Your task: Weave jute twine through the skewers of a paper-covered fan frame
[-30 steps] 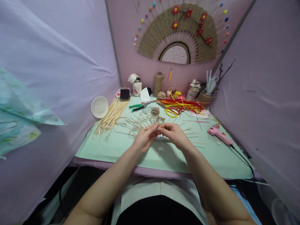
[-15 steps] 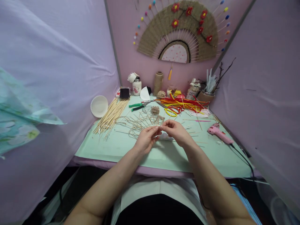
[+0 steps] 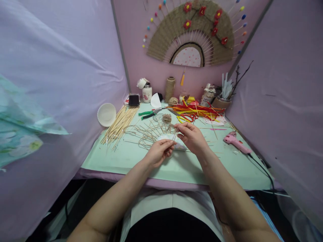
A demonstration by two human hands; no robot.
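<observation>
Above the near middle of the table, my left hand (image 3: 161, 153) pinches the lower end of a thin strand of twine (image 3: 174, 135) between thumb and fingers. My right hand (image 3: 193, 137) is a little higher and to the right, its fingertips closed on the upper part of that strand. Just behind and below both hands lies a pale patterned half-round piece (image 3: 180, 144), partly covered by them. Thin sticks (image 3: 150, 125) spread out from it like a fan, with loose loops of twine (image 3: 144, 138) among them. A small ball of twine (image 3: 167, 118) rests beyond.
Bamboo sticks (image 3: 121, 122) lie piled at left beside a white dish (image 3: 106, 115). Pliers (image 3: 148, 115), red and yellow pipe cleaners (image 3: 199, 110) and scissors (image 3: 185, 118) lie farther back. A pink glue gun (image 3: 236, 142) with its cord sits at right. A decorated fan (image 3: 174, 37) hangs behind.
My hands have moved apart: the right went up slightly and the left down a little. The strand between them now shows, and more of the patterned piece is visible.
</observation>
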